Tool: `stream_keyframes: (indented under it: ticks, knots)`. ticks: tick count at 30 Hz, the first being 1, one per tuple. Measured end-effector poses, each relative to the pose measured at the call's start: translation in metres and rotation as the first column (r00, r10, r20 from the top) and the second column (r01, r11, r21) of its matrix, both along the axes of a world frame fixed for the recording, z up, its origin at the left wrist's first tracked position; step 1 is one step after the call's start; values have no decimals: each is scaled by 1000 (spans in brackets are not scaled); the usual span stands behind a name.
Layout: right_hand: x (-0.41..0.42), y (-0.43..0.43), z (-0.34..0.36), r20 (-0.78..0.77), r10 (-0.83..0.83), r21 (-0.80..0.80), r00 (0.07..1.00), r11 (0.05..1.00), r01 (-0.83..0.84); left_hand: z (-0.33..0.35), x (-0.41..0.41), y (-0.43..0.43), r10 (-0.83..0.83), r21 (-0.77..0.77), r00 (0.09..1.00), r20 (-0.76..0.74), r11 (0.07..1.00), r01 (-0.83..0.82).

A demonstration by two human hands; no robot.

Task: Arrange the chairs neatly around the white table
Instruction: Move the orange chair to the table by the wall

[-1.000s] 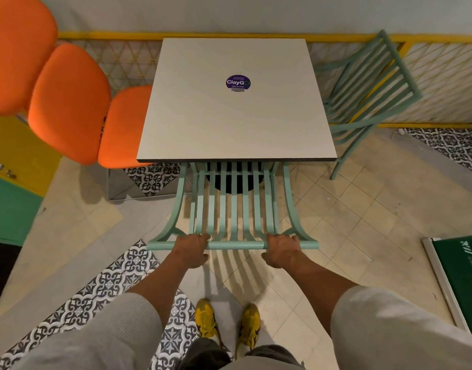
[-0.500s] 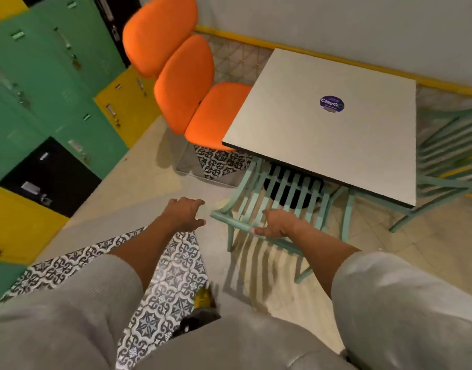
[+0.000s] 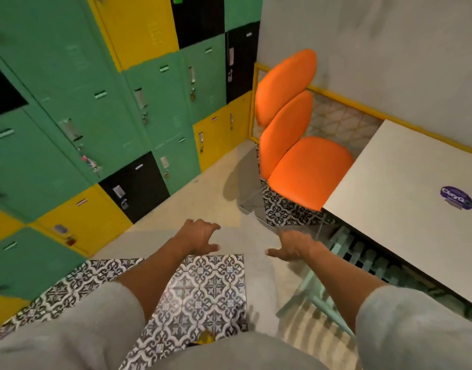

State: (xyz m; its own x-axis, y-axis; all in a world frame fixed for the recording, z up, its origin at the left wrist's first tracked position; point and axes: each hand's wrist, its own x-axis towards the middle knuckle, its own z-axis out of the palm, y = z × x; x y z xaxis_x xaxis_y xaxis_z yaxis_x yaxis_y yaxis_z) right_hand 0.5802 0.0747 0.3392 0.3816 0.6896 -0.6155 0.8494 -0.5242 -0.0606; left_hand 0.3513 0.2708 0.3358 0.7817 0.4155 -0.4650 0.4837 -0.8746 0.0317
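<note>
Left hand [image 3: 200, 237] empty; lockers [image 3: 96, 116] ahead, orange chair [image 3: 304, 166] apparently clear.

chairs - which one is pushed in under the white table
The mint green slatted chair, its seat tucked beneath the white table. The orange chair stands at the table's end, seat fully exposed.

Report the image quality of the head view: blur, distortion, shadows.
Head view: motion blur smears the mint chair slats under the white table and softens both the left hand and right hand; wide-angle distortion bends the lockers; the orange chair throws a soft shadow on the floor to its left; no harsh glare.
</note>
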Motion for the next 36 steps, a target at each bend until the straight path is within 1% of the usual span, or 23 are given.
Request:
stream_keyframes:
  ticks: [3, 7, 10, 12, 13, 16, 19, 22, 25, 29, 31, 33, 36]
  knots:
    - [2, 74, 12, 42, -2, 74, 999, 997, -1, 23, 5, 78, -44, 52, 998, 38, 998, 42]
    - [9, 150, 40, 77, -36, 155, 996, 988, 23, 55, 26, 154, -75, 90, 995, 65, 994, 69]
    - [25, 200, 64, 115, -72, 232, 991, 972, 44, 76, 52, 203, -78, 81, 992, 101, 994, 70]
    - [41, 231, 79, 97, -98, 295, 990, 953, 65, 87, 69, 234, -80, 55, 986, 143, 996, 72]
    - [49, 246, 86, 60, -116, 323, 991, 942, 91, 91, 77, 248, -73, 32, 983, 168, 997, 69]
    - [79, 293, 99, -113, -188, 426, 976, 878, 219, 102, 102, 296, -64, -29, 971, 232, 997, 73]
    - [110, 328, 106, -178, -213, 514, 961, 813, 276, 120, 122, 339, -95, -76, 964, 250, 990, 118]
    - [141, 353, 117, -182, -280, 525, 943, 783, 334, 145, 144, 381, -140, -94, 967, 214, 982, 163]
    - [174, 386, 127, -186, -357, 633, 915, 669, 390, 169, 182, 429, -190, -48, 942, 275, 976, 211]
    - [206, 433, 133, -188, -386, 709, 903, 583, 397, 183, 234, 486, -174, -58, 907, 384, 976, 211]
    - [226, 455, 129, -181, -402, 741, 898, 545, 393, 181, 262, 517, -179, -92, 903, 390, 969, 231]
    - [245, 475, 124, -145, -430, 760, 891, 528, 379, 179, 288, 545, -198, -111, 900, 387, 960, 258]
    - [272, 512, 117, -98, -524, 767, 846, 501, 400, 177, 343, 597, -280, -102, 884, 374, 935, 340]
